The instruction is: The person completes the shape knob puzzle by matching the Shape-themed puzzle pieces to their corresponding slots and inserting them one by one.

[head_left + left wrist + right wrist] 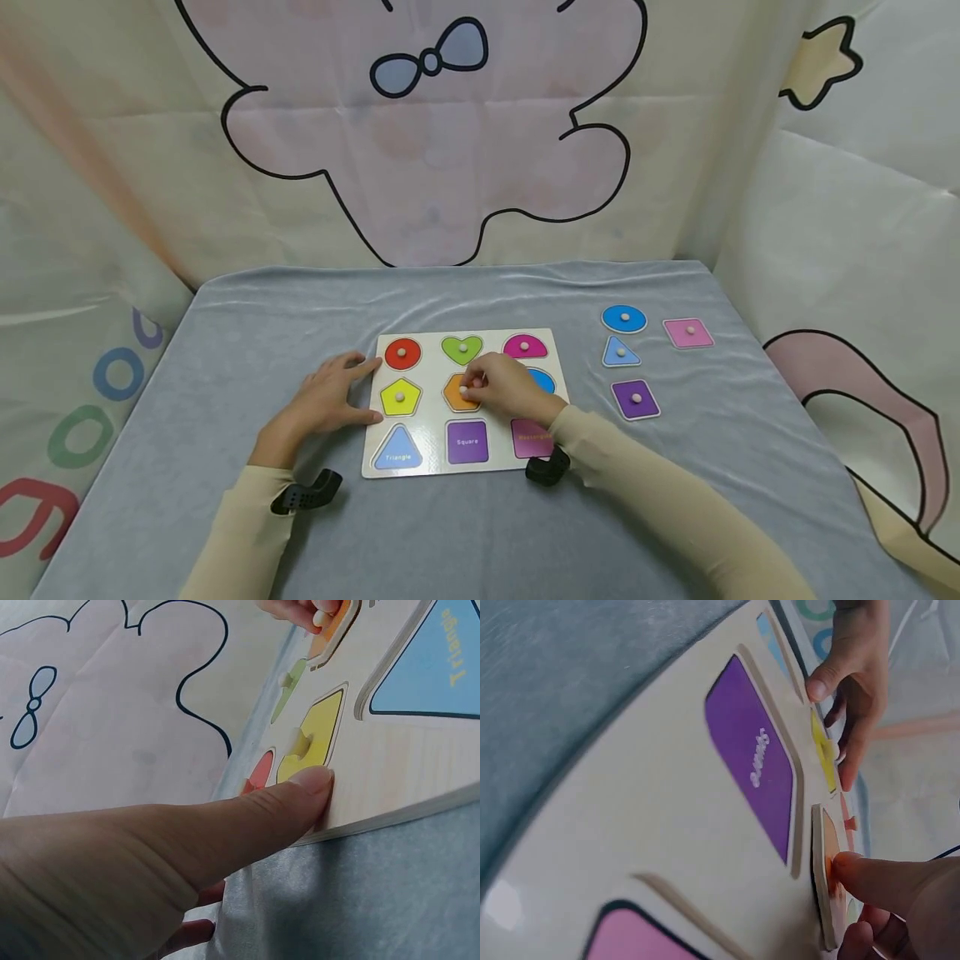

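Observation:
A pale wooden puzzle board (432,417) lies on the cloth-covered table. At its left edge rests my left hand (324,398), fingers spread and the thumb tip (311,778) touching the rim beside the yellow pentagon piece (401,397). My right hand (513,390) pinches the white knob of an orange hexagon piece (454,395) at the board's middle. In the right wrist view the thick edge of the orange hexagon piece (828,862) shows above the board's surface. Red circle (402,353), green heart (462,349) and magenta half-circle (525,345) pieces sit in the back row.
Bare recesses show a blue triangle (399,450), a purple square (467,450), a pink rectangle (528,437) and a blue shape (542,380). Right of the board lie a blue oval (624,318), a blue triangle piece (621,352), a purple square piece (635,400) and a pink piece (687,333).

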### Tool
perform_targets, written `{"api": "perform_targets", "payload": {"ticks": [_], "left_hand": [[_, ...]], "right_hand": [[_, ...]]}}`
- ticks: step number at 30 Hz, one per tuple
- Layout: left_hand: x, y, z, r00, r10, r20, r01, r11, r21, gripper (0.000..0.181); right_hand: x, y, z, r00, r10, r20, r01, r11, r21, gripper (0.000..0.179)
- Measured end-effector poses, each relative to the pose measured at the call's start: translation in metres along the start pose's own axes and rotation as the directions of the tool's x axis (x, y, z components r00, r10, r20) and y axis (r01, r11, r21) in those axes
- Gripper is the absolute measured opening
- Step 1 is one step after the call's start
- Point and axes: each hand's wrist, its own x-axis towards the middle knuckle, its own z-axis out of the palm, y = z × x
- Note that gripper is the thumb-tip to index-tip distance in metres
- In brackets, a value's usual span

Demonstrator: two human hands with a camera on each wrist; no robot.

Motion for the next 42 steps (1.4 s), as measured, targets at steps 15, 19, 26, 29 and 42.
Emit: {"api": "perform_targets", "payload": {"ticks": [15,19,26,29,42], "left_hand": [[0.0026,0.0006,0.0015,1.0,0.006,-0.006,-0.006,1.0,-0.003,0.091],[0.003,0.0021,-0.0002,1.0,0.008,-0.006,-0.008,1.0,-0.001,0.091],[0.0017,0.0022,-0.001,1.0,0.001,-0.004,-0.001,1.0,0.001,0.09],[0.0008,0.0015,-0.0006,1.0,-0.002,-0.002,0.002,1.0,0.0,0.091],[0.0013,-0.0016,0.0022,1.0,-0.01,-0.004,0.01,1.0,0.006,0.091]], "right_hand": [[0.0026,0.0022,0.0008,1.0,0.02,-0.004,-0.02,1.0,-0.022,0.006],[0.0034,0.0037,0.0004,1.0,0.008,-0.004,-0.008,1.0,-0.023,0.006],[0.0028,0.0025,0.001,1.0,0.005,-0.004,-0.005,1.0,-0.013,0.005],[0.0026,0.0025,0.0022,1.0,0.009,-0.002,-0.009,1.0,-0.012,0.004],[0.0026,0.0043,0.0058,1.0,0.01,-0.007,-0.01,1.0,-0.013,0.005]]}}
